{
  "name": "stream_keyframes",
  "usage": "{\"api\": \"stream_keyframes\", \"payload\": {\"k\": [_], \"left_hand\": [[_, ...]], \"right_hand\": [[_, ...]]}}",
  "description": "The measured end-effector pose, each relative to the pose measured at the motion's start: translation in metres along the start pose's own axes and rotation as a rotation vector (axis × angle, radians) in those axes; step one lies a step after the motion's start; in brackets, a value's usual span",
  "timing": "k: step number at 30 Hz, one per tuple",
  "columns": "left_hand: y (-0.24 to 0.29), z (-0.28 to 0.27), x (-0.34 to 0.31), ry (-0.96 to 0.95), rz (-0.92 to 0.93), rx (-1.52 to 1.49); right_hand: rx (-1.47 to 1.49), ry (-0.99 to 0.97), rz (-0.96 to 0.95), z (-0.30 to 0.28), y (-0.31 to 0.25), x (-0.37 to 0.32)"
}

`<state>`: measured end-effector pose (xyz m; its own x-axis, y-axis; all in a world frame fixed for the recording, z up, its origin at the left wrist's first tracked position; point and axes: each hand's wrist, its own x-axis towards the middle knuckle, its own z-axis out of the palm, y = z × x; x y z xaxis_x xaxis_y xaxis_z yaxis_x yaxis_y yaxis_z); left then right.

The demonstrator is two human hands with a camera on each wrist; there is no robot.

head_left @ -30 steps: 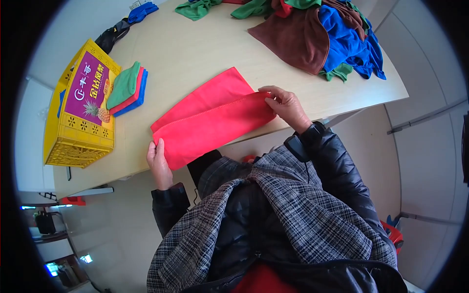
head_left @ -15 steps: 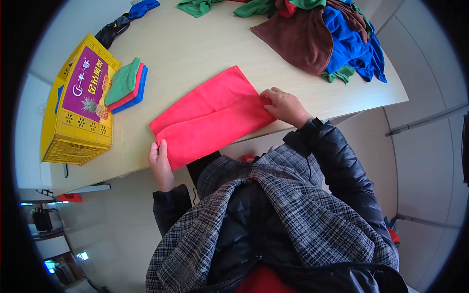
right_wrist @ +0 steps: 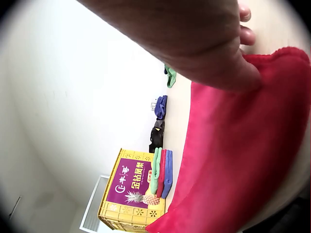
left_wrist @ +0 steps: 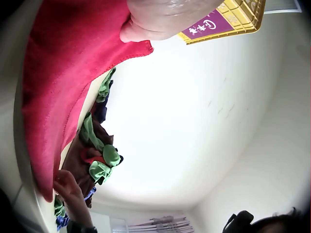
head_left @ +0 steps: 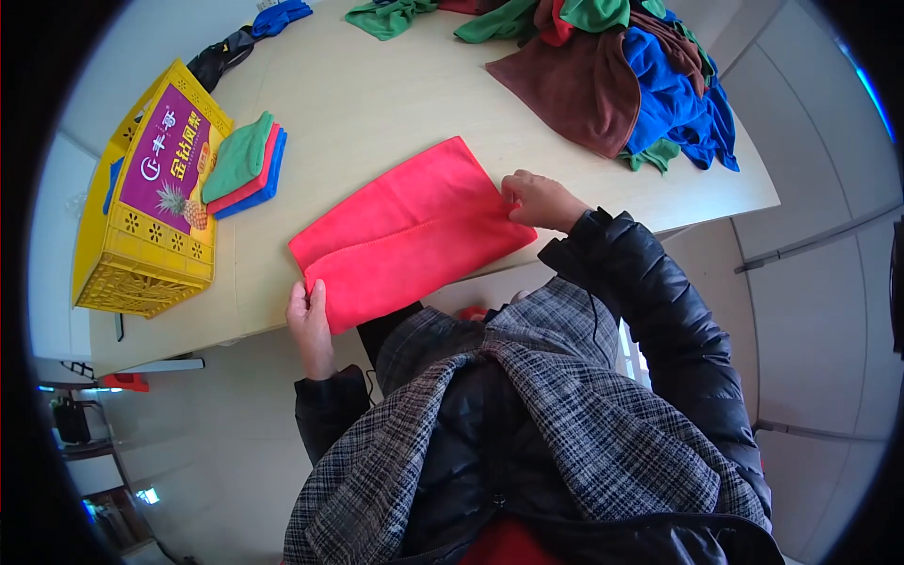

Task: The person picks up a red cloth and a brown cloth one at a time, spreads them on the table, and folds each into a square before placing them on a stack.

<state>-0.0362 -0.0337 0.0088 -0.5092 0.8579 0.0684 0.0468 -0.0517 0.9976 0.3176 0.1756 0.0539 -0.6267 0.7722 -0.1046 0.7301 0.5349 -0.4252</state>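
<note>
A red cloth (head_left: 405, 235) lies folded lengthwise at the table's near edge, its front layer hanging slightly past that edge. My left hand (head_left: 311, 330) holds its near left corner, thumb on top and fingers beneath. At the opposite end, my right hand (head_left: 546, 201) pinches the cloth's short side. In the right wrist view the thumb (right_wrist: 243, 75) presses on the red fabric, with fingertips showing beyond its edge. The left wrist view shows the left thumb side (left_wrist: 165, 19) over the cloth's corner.
A yellow crate (head_left: 151, 273) with a pineapple label stands at the left. Against it leans a stack of folded green, red and blue cloths (head_left: 243, 169). A heap of loose brown, blue and green cloths (head_left: 584, 89) covers the far right. A black item (head_left: 221, 61) lies behind the crate.
The raised front layer of the red cloth has come down flatter over the back layer. My right hand has turned, its fingers more curled at the cloth's end. The left hand keeps its corner.
</note>
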Motion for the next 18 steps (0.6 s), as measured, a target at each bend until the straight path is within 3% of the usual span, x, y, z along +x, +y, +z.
{"api": "stream_keyframes", "payload": {"k": [6, 9, 13, 18], "left_hand": [[-0.011, -0.009, -0.003, -0.003, -0.003, 0.017], [-0.014, -0.011, 0.0, -0.014, 0.005, 0.026], [-0.018, -0.013, 0.001, -0.012, -0.006, 0.013], [-0.015, -0.01, 0.0, 0.016, -0.023, -0.007]], "right_hand": [[0.215, 0.019, 0.04, 0.01, -0.004, -0.004], [0.562, 0.007, 0.129, 0.013, -0.004, -0.006], [0.652, -0.003, 0.147, 0.022, 0.016, 0.002], [0.343, 0.278, -0.084, 0.019, 0.004, 0.0]]}}
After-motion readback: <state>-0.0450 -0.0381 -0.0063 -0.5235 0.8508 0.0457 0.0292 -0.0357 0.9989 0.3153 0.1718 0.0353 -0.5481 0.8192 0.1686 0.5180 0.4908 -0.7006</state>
